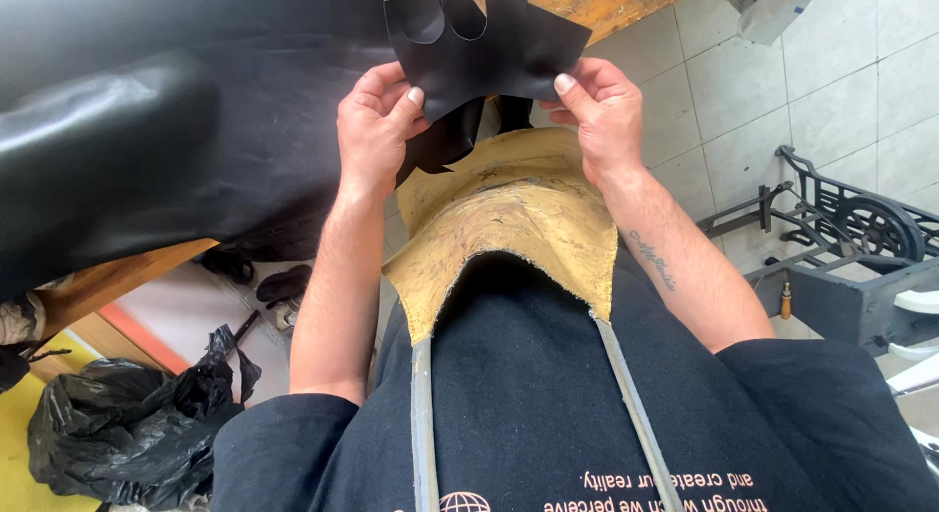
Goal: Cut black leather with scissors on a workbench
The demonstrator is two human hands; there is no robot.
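Nearest the lens: black t-shirt (548, 414) on the person's chest, with a tan leather apron (518, 214) over it hung on two grey straps (423, 424). Apron surface scuffed and stained, edges ragged.

Both forearms reach forward. Left hand (377, 131) and right hand (602, 106) hold one black leather cutout (484, 47) between them, above the apron top. Each hand pinches it, thumb on the near face and fingers curled behind: left takes the lower left corner, right takes the right edge. Grip is narrow and closed on the piece on both sides.

Cutout is thin, smooth, flat and slightly shiny. Long axis runs roughly left to right across the view, tilted a little, right end higher. Lower edge comes to a blunt point aimed down toward the person's chest. Top edge has curved lobes and notches pointing away from the body. Held up in the air, apart from the apron. Just behind it, whether it touches the big sheet cannot be told.

Large black leather sheet (166, 111) drapes over a wooden table (117, 277) at left and fills the upper left. Another black scrap (450, 140) hangs below the cutout, between the hands.

Black plastic bag (127, 424) lies on the floor at lower left. Grey tile floor (782, 91) at right, with a dark cast-iron treadle stand (861, 219) on it.
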